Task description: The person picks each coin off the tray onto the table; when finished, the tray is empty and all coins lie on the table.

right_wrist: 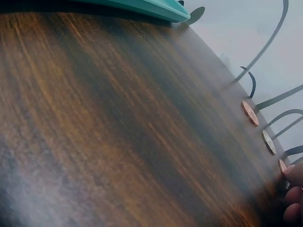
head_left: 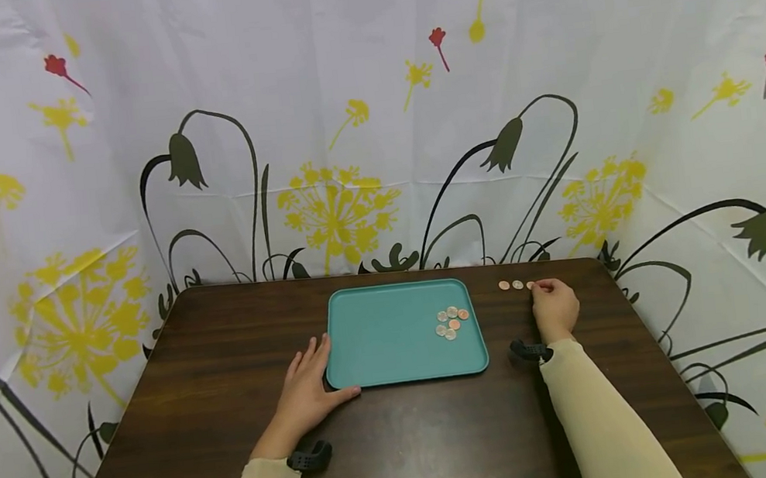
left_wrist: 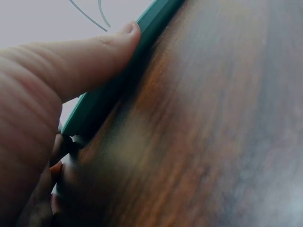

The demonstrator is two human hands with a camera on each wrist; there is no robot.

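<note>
A teal tray [head_left: 393, 334] lies on the table, with several coins [head_left: 451, 335], silver and copper, at its right side. My left hand [head_left: 308, 391] rests at the tray's lower left corner, fingers spread along the left side. Its thumb [left_wrist: 102, 59] touches the near rim. To the right of the tray, at the table's far side, my right hand [head_left: 555, 308] has its fingertips on a copper coin [right_wrist: 282, 166], which they partly hide. Beside it, in a short row, lie a silver coin [right_wrist: 269, 142] and another copper coin [right_wrist: 250, 113].
The dark wooden table [head_left: 433, 452] ends at the back against a white curtain [head_left: 363, 54] printed with flowers. Black straps sit on both wrists, below the hands.
</note>
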